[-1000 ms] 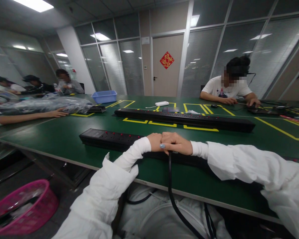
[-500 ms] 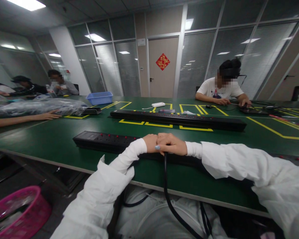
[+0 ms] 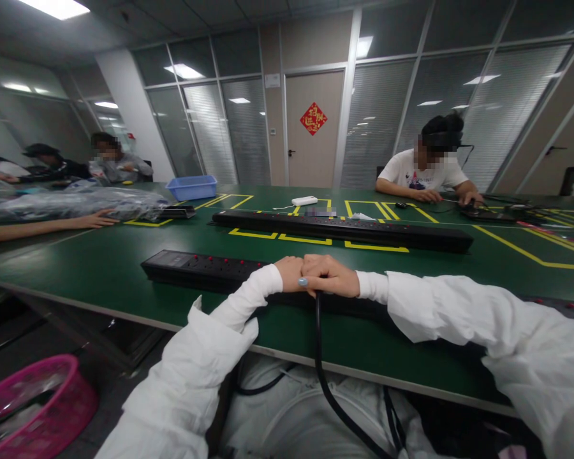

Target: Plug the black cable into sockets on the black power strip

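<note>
A long black power strip (image 3: 210, 266) with red indicators lies along the near side of the green table, its middle hidden behind my hands. Over it, my left hand (image 3: 291, 273) is closed and pressed against the right, its fingers mostly hidden. My right hand (image 3: 333, 274) is closed too, its thumb lying across toward the left hand. A thick black power cable (image 3: 318, 338) comes out from under the right hand and hangs over the table edge into my lap. What the left fingers hold, if anything, cannot be seen.
A second long power strip (image 3: 339, 231) lies farther back. Beyond it are a white box-shaped device (image 3: 305, 201) and a blue basket (image 3: 192, 187). Plastic-wrapped items (image 3: 86, 203) lie left, near another person's hand (image 3: 98, 219). A pink basket (image 3: 71, 401) stands low left. A person (image 3: 425, 166) sits opposite.
Both hands, the strip and the cable stay where they were. In the far left background, a seated person has shifted their hands slightly.
</note>
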Demonstrator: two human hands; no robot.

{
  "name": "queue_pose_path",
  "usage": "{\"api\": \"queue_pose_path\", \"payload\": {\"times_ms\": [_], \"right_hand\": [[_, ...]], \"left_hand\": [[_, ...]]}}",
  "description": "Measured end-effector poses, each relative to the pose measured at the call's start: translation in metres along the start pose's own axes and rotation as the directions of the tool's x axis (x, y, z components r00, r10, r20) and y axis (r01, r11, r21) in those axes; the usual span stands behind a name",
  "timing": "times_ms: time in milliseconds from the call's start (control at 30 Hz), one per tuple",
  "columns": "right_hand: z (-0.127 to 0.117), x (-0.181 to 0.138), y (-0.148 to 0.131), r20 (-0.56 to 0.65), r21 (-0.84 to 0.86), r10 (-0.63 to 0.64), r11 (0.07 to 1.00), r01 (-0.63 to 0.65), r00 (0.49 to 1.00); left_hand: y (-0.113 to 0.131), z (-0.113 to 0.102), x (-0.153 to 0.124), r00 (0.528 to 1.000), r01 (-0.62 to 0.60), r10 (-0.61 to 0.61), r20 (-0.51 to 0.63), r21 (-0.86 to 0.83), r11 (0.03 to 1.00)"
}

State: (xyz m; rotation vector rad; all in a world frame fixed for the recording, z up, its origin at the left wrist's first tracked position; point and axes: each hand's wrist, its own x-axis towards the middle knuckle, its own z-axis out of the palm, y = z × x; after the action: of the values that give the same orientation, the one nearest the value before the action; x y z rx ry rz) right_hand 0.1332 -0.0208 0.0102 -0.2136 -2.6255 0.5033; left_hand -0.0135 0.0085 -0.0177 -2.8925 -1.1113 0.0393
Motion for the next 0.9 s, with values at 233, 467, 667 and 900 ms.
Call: {"api": "queue_pose_path", "payload": {"times_ms": [233,467,667,900], "right_hand": [[-0.0001,-0.0003,-0.0005,-0.004,0.06,0.051,0.997,-0.051,0.999],[0.0,-0.0031,0.0059,-0.075,0.192,0.219,0.96,-0.202,0.973],[0.0005,-0.0029,0.0059,-0.084,0.196,0.197,0.964,-0.178,0.977],[0.001,-0.0023,0.0023,-0.066,0.136,0.137,0.983,-0.127,0.988]], "left_hand": [[-0.001,0.002,0.0008,1.0,0.023,-0.023,-0.005,0.011,1.0],[0.0022,0.001,-0.0006,0.997,0.072,-0.072,-0.024,-0.029,0.997],[0.0019,0.0002,-0.0002,0.998,0.07,-0.071,-0.004,-0.008,0.997],[0.0011,0.0016,0.0013,0.998,0.06,-0.061,0.015,0.05,0.997]]}}
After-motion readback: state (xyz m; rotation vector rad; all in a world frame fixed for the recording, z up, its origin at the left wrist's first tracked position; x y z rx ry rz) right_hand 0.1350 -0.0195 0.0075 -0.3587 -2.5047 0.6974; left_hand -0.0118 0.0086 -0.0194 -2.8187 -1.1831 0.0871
